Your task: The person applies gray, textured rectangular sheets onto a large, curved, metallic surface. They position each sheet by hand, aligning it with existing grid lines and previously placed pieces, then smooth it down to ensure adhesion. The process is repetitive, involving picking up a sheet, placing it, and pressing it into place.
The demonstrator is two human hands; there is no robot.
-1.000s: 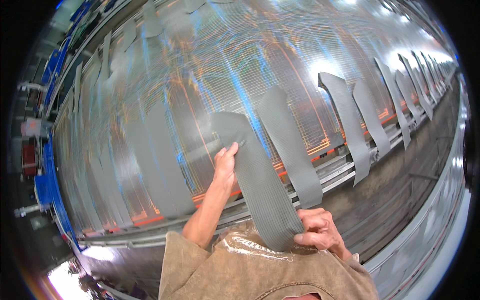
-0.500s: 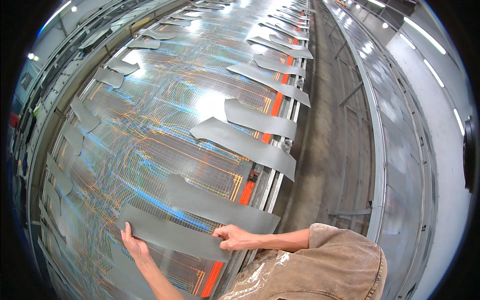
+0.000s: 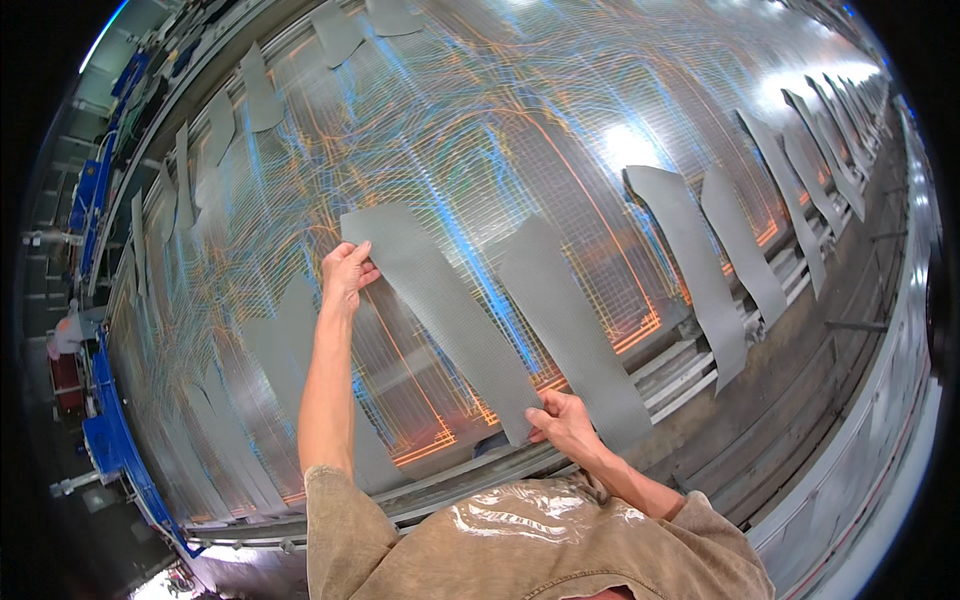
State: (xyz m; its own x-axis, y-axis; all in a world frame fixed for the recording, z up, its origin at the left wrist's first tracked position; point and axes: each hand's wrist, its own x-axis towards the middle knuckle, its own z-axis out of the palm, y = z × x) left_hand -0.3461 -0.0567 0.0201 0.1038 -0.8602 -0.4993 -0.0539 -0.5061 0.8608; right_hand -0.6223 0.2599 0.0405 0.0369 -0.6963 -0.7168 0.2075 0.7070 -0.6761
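Observation:
A long grey sheet piece with a fine textured surface stretches diagonally over the table. My left hand pinches its far end at the left edge, thumb and fingers closed. At the near end, close to the table's metal edge, my right hand grips the corner. A second grey piece of similar shape lies just right of it. To the left, another grey piece is partly hidden behind my left forearm.
The long shiny table is covered in blue, orange and yellow lines. More grey pieces lie along its near and far sides. Metal rails run along the near edge. A blue frame stands at the left end.
My view has turned toward the left, so the table appears rotated and the blue frame shows. Both hands keep their hold on the same grey piece.

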